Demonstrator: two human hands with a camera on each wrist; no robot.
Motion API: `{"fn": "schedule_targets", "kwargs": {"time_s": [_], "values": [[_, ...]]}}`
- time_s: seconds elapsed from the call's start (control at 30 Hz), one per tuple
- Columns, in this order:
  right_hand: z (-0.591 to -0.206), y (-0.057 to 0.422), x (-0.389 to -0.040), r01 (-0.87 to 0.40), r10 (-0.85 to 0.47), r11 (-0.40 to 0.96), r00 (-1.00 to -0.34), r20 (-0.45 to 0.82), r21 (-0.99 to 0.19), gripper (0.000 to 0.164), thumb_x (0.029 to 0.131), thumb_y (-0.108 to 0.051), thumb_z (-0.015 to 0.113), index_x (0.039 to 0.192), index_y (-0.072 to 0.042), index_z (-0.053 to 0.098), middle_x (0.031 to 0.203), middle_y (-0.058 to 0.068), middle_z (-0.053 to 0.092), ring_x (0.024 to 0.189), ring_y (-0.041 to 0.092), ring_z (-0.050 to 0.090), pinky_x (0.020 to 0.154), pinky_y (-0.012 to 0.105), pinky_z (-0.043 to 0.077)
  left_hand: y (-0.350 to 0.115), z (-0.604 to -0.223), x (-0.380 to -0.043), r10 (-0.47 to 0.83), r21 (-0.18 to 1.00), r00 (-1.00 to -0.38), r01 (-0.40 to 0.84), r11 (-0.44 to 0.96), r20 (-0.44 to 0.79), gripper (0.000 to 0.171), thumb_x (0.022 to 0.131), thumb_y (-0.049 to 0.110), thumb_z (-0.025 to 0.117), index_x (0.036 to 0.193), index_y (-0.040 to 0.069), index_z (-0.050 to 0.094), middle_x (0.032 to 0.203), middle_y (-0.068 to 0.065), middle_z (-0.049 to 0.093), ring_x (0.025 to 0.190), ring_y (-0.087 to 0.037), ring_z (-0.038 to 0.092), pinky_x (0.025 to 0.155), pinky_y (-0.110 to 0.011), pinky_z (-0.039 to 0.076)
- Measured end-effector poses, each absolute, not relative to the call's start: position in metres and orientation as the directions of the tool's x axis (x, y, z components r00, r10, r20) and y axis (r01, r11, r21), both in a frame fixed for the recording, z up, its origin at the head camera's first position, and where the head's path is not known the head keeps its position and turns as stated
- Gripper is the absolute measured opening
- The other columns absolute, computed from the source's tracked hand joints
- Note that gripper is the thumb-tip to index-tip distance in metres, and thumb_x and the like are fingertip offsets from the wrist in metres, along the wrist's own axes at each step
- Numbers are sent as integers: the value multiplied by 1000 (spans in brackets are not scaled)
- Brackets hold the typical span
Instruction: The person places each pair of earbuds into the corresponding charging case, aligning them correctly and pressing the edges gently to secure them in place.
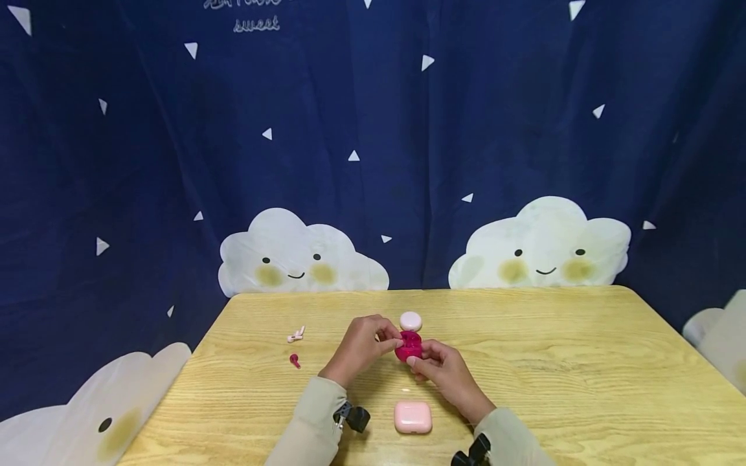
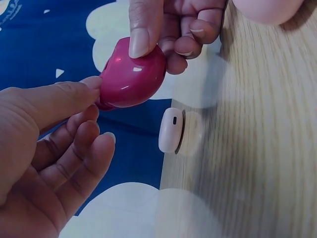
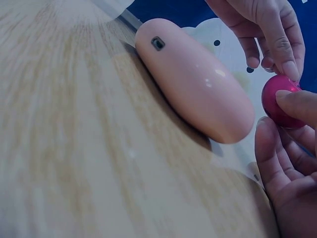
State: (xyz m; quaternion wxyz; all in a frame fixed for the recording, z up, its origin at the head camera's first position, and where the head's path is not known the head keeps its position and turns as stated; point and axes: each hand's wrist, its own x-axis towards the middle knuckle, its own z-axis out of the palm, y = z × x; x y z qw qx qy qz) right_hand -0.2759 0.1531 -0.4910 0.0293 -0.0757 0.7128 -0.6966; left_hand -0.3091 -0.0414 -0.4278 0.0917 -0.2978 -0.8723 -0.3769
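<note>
From where I stand, the glossy magenta rounded case (image 1: 410, 350) is between the two hands, lid raised, its hollow facing up. The right hand (image 1: 445, 374) grips it from the right, thumb on the near side and fingers round the flank. The left hand (image 1: 363, 345) comes in from the left, thumb and forefinger drawn together at the case's rim, the other fingers loosely bent; I cannot tell whether an earbud sits between those tips.

What matters is that the hollow lies just right of the left fingertips, touching or nearly so. The small magenta earbud with a short stem (image 1: 294, 360) lies on the pale wooden table (image 1: 559, 369), well to the left of the case, its stem slanting toward the person; the left hand is the nearer.
</note>
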Motion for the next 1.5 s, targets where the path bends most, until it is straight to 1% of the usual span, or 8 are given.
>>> {"fn": "schedule_targets", "kwargs": {"time_s": [0.4, 0.7, 0.8, 0.97, 1.1, 1.27, 1.4, 1.5], "values": [[-490, 153, -276, -69, -149, 26, -987, 65, -997, 32, 87, -17, 73, 110, 3, 63, 93, 13, 63, 81, 26, 65, 71, 32, 57, -43, -429, -310, 447, 613, -818, 570, 547, 363, 10, 84, 19, 76, 82, 10, 74, 74, 10, 61, 68, -4, 55, 62, -20, 49], [-490, 150, -275, -69, -155, 25, -986, 64, -997, 32, 87, -17, 73, 110, 3, 63, 92, 13, 64, 80, 25, 65, 71, 32, 57, -46, -429, -308, 438, 598, -825, 562, 571, 357, 5, 83, 15, 76, 81, 16, 72, 73, 11, 59, 67, -5, 54, 59, -20, 47], [-490, 148, -276, -71, -159, 20, -985, 67, -997, 32, 88, -17, 72, 111, 3, 63, 92, 13, 64, 80, 25, 65, 71, 32, 57, -48, -429, -308, 439, 604, -824, 563, 563, 359, 5, 83, 15, 76, 81, 16, 72, 73, 11, 59, 68, -6, 54, 60, -21, 47], [-493, 150, -278, -59, -145, 24, -988, 55, -998, 31, 89, -17, 71, 112, 2, 63, 92, 13, 63, 81, 25, 65, 71, 33, 57, -47, -434, -310, 448, 640, -817, 568, 517, 363, 5, 87, 20, 73, 86, 15, 72, 76, 11, 62, 72, -5, 57, 66, -22, 50], [-493, 153, -279, -43, -131, 39, -991, 37, -998, 30, 89, -17, 71, 112, 1, 64, 91, 12, 63, 80, 24, 65, 70, 33, 57, -48, -442, -309, 439, 682, -826, 549, 483, 354, 5, 89, 18, 71, 94, 18, 71, 78, 10, 64, 75, -6, 59, 69, -24, 51], [-491, 153, -280, -58, -145, 29, -988, 53, -998, 30, 89, -18, 71, 112, 1, 64, 91, 13, 63, 80, 24, 65, 70, 35, 57, -52, -453, -303, 438, 747, -844, 501, 437, 309, 19, 89, 16, 70, 107, 21, 67, 84, 4, 67, 77, -11, 63, 68, -25, 52], [-491, 153, -280, -63, -156, 17, -986, 59, -998, 32, 88, -19, 72, 111, 2, 63, 91, 13, 63, 81, 22, 65, 70, 34, 57, -52, -463, -299, 432, 847, -864, 417, 330, 257, 23, 92, 19, 67, 115, 21, 64, 96, -3, 68, 83, -23, 67, 67, -29, 56], [-492, 153, -280, -65, -171, 23, -983, 60, -998, 34, 87, -19, 73, 111, 3, 63, 92, 13, 63, 81, 21, 65, 70, 34, 57, -51, -469, -297, 403, 906, -883, 353, 232, 241, 23, 92, 17, 66, 115, 17, 64, 101, -9, 67, 87, -32, 68, 66, -34, 58]]}}
